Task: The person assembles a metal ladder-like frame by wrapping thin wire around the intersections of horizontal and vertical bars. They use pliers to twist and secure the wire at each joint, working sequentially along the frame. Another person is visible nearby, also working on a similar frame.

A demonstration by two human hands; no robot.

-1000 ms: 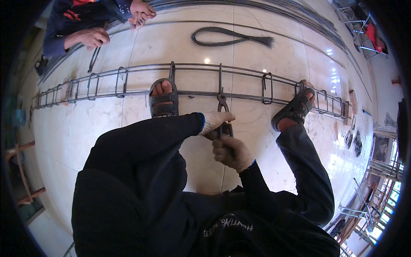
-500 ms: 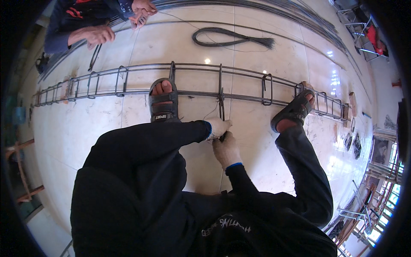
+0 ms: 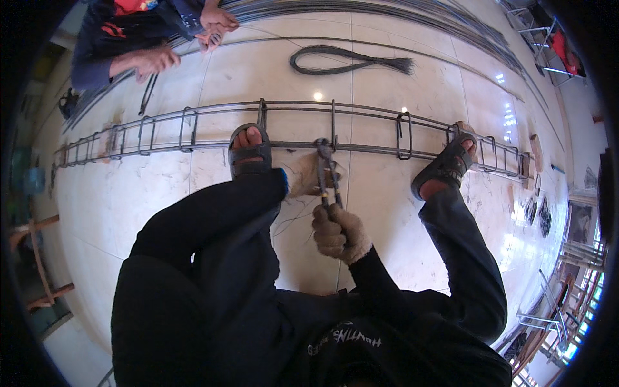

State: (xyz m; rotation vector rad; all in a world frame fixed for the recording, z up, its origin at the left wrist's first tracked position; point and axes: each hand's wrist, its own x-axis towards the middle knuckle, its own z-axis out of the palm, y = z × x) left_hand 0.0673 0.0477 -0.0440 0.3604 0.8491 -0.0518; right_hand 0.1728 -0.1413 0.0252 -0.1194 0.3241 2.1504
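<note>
A long reinforcing-bar cage [image 3: 369, 149] with rectangular stirrups lies across the floor before me. My right hand [image 3: 342, 233], in a knitted glove, is closed around the handles of pincers [image 3: 321, 175]. Their jaws point away from me, at the cage's near bar beside a middle stirrup [image 3: 334, 122]; whether they touch it I cannot tell. Just left of and partly behind the pincers is my gloved left hand [image 3: 300, 177], slightly blurred, its fingers bent. Thin tie wire [image 3: 291, 220] trails from below it, seemingly held in the fingers.
My sandalled feet [image 3: 250, 158] [image 3: 446, 162] rest at the cage on either side. Beyond it lie a looped wire bundle [image 3: 394, 63] and long steel rods [image 3: 387, 8]. At the upper left are another person's hands [image 3: 155, 61], near a dark hand tool [image 3: 147, 94]. Wood blocks [image 3: 534, 153] stand right.
My hands have separated; the left moved left and the right slightly nearer me. The pincers' handles now show in my right fist, with the jaws up at the near bar.
</note>
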